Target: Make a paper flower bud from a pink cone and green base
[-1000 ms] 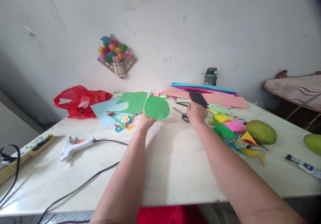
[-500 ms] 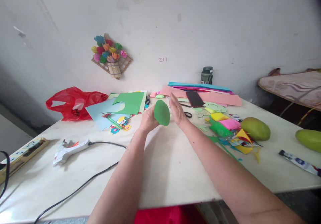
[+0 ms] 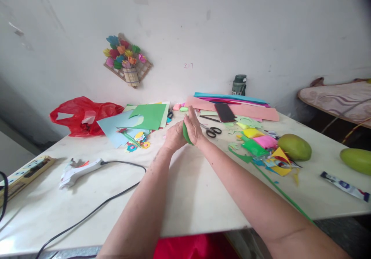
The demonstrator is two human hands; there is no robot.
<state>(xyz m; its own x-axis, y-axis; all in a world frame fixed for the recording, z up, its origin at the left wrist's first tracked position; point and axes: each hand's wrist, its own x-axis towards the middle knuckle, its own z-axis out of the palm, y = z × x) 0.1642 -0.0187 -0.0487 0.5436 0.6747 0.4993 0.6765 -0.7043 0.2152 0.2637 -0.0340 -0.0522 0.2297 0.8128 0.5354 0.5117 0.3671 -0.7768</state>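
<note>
We grip green paper (image 3: 186, 133) in our half-curled left hand (image 3: 174, 137), right hand (image 3: 194, 129) flattened against it, black-handled scissors (image 3: 213, 132) just beside, on tabletop (image 3: 203, 197)

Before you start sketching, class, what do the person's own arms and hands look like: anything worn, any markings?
The left hand and right hand are bare: no gloves, rings, watch or bracelet visible. The left forearm and right forearm show no sleeves. A small spot marks the right forearm.
</note>
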